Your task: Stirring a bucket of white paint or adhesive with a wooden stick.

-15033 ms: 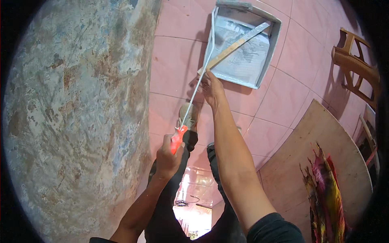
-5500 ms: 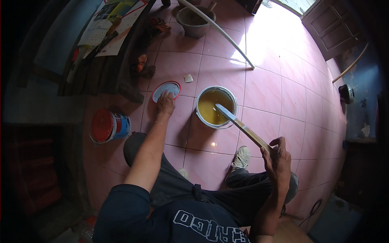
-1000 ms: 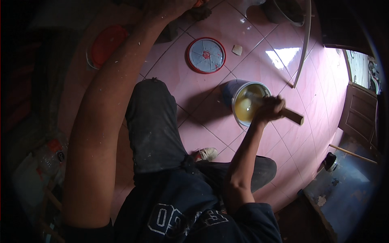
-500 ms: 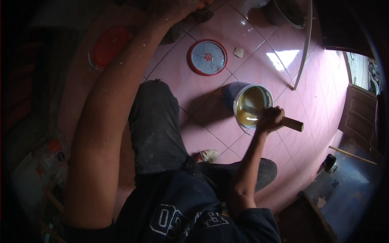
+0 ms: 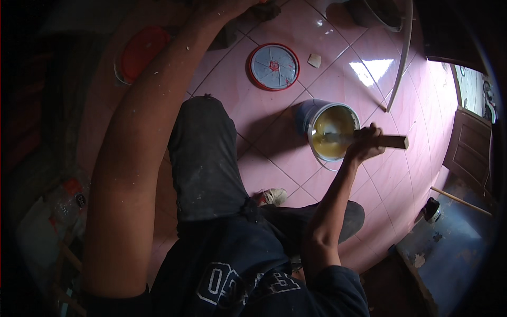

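My right hand is wrapped round a wooden stirring stick. The stick's pale lower part dips into yellowish liquid in a bucket, and its squared end juts out to the right of my fist. The bucket stands on the tiles with its wire handle hanging down at the near side. My left arm stretches up to the top edge, where my left hand is partly cut off. Its fingers are out of sight, so what it holds or touches cannot be made out.
A grey lid with a red rim lies beyond the bucket, beside a small pale piece. A red lid is at far left. A dark bucket and a long pale pole stand at far right.
My right hand and the stick have shifted right and slightly up across the bucket. My left hand has slipped further past the top edge. The whole view has shifted a little.
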`<act>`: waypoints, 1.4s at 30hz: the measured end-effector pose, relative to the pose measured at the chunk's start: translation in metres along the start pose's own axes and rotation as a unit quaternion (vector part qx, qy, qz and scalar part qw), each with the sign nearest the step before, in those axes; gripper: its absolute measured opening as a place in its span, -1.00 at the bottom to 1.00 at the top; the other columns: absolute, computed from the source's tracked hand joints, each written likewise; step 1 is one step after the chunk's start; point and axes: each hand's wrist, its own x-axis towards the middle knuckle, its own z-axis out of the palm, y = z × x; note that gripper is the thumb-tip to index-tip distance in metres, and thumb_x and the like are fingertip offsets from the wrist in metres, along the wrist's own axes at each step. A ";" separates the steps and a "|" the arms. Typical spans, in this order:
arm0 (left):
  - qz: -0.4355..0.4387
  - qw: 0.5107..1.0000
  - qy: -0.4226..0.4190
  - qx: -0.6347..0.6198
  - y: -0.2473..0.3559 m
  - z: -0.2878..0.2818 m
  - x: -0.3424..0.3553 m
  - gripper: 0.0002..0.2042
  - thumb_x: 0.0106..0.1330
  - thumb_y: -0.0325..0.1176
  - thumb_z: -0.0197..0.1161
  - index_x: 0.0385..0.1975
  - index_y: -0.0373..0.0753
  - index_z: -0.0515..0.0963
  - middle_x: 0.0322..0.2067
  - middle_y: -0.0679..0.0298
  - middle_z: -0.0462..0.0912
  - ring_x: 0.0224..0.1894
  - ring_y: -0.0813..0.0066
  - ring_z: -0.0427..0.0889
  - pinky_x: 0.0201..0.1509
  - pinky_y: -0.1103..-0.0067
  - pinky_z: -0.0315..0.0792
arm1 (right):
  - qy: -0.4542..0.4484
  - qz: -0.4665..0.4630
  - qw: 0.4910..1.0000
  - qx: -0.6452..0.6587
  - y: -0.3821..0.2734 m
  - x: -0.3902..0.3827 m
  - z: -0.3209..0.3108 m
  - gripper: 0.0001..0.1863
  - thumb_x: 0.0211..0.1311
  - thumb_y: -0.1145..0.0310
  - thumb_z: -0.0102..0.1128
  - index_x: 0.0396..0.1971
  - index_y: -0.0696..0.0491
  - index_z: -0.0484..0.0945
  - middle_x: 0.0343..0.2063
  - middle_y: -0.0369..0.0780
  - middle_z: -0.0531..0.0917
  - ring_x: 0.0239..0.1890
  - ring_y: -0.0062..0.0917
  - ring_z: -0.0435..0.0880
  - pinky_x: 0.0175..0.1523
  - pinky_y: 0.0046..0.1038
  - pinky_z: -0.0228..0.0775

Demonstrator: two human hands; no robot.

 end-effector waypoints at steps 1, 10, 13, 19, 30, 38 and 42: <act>0.000 1.000 -0.001 0.000 -0.001 0.000 -0.001 -0.47 0.04 -0.37 0.38 0.06 -0.27 0.41 0.00 0.04 0.45 0.12 0.08 0.43 0.23 0.22 0.29 | 0.009 -0.031 0.999 -0.019 -0.001 0.005 0.011 -0.67 0.23 0.39 0.09 -0.73 0.10 0.33 -0.81 -0.32 0.33 -0.80 -0.67 0.31 -0.69 -0.55 0.15; 0.017 0.999 0.028 0.014 -0.003 0.002 -0.001 -0.46 0.04 -0.35 0.40 0.07 -0.26 0.41 0.02 0.03 0.45 0.14 0.06 0.43 0.21 0.21 0.30 | -0.004 0.037 0.999 0.032 0.009 -0.008 -0.005 -0.76 0.17 0.47 0.04 -0.68 0.12 0.32 -0.83 -0.32 0.30 -0.82 -0.60 0.33 -0.68 -0.51 0.28; -0.004 1.000 0.003 0.011 0.002 0.005 -0.005 -0.44 0.04 -0.34 0.40 0.08 -0.27 0.41 0.03 0.02 0.45 0.16 0.06 0.42 0.22 0.21 0.30 | 0.060 -0.019 0.998 0.001 -0.001 0.008 0.012 -0.74 0.18 0.47 0.02 -0.69 0.10 0.28 -0.83 -0.31 0.30 -0.81 -0.61 0.32 -0.67 -0.51 0.28; -0.001 1.000 -0.012 0.006 0.002 0.008 0.000 -0.42 0.04 -0.34 0.40 0.12 -0.27 0.39 0.05 0.02 0.44 0.15 0.05 0.42 0.23 0.21 0.29 | -0.063 0.041 0.992 0.097 0.023 -0.008 -0.017 -0.72 0.24 0.44 -0.01 -0.68 0.08 0.30 -0.81 -0.31 0.33 -0.82 -0.65 0.28 -0.70 -0.57 0.18; 0.017 1.000 0.016 0.002 0.006 0.007 -0.001 -0.45 0.05 -0.33 0.40 0.07 -0.29 0.40 0.03 0.03 0.45 0.15 0.05 0.42 0.18 0.22 0.34 | -0.065 0.033 0.997 -0.013 0.025 0.010 -0.018 -0.67 0.25 0.41 0.04 -0.73 0.08 0.34 -0.79 -0.31 0.38 -0.80 -0.66 0.33 -0.63 -0.51 0.26; 0.003 1.000 0.002 0.014 0.005 0.007 -0.001 -0.46 0.04 -0.33 0.40 0.06 -0.28 0.42 0.02 0.03 0.46 0.14 0.05 0.42 0.20 0.21 0.31 | -0.048 -0.006 0.998 0.050 0.033 -0.002 -0.007 -0.69 0.24 0.44 -0.01 -0.70 0.08 0.25 -0.75 -0.31 0.34 -0.77 -0.65 0.30 -0.67 -0.52 0.22; 0.026 0.998 0.052 0.029 0.000 0.007 0.000 -0.46 0.03 -0.34 0.40 0.05 -0.25 0.42 0.00 0.04 0.46 0.14 0.06 0.43 0.21 0.19 0.29 | -0.028 0.000 1.000 0.004 -0.005 0.015 -0.010 -0.71 0.24 0.41 0.06 -0.69 0.11 0.37 -0.78 -0.35 0.33 -0.80 -0.68 0.30 -0.69 -0.58 0.20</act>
